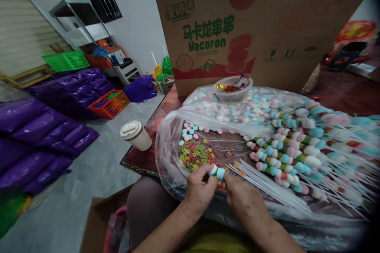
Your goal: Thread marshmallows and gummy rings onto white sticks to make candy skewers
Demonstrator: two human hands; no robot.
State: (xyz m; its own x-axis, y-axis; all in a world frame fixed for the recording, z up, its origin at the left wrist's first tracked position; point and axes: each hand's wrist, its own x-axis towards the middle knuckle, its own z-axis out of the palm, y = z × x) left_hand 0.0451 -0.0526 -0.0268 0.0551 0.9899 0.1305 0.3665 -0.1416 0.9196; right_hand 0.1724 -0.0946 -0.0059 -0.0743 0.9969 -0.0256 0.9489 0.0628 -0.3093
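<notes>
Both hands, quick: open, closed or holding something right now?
Left hand: closed, pinching candy row at one end.
Right hand: curled closed at the other end; what it grips is hidden.

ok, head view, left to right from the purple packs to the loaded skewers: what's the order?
Purple packs → white lidded cup → left hand → blue-and-white candy → right hand → loaded skewers.

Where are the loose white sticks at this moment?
In the head view, the loose white sticks lie right of centre, just beyond the right hand and beside the marshmallow skewers.
</notes>
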